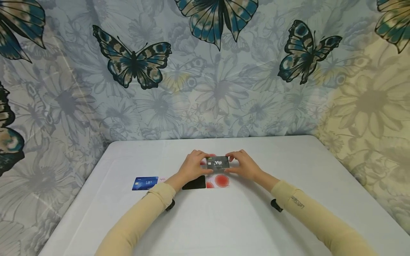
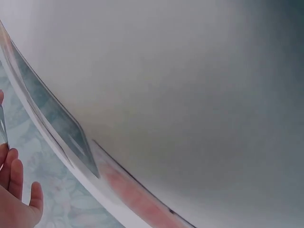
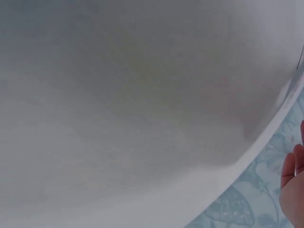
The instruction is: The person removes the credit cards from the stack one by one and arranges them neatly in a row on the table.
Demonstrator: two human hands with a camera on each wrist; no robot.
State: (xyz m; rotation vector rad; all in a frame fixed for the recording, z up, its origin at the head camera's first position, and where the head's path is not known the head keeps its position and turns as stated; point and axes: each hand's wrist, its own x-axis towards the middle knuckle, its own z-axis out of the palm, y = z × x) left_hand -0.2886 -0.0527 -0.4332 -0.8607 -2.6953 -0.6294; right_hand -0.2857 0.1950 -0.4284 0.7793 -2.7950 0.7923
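Observation:
In the head view, a dark grey Vip card [image 1: 218, 163] is held up between the two hands over the white table. My left hand [image 1: 191, 166] grips its left end, fingers at the top edge and thumb at the bottom. At the right end, my right hand [image 1: 245, 165] pinches it between fingers and thumb. Below lie a black card [image 1: 195, 183] and a white card with red circles [image 1: 221, 180], side by side. Another red-patterned card shows partly behind the held card. The left wrist view catches the held card's thin edge [image 2: 4, 126] at the fingertips.
A blue VIP card [image 1: 145, 183] lies at the left on the white table [image 1: 256, 227]. Beside it, a pale card [image 1: 162, 180] is partly hidden by the left forearm. Butterfly-patterned cloth [image 1: 221, 89] hangs behind the table and at both sides.

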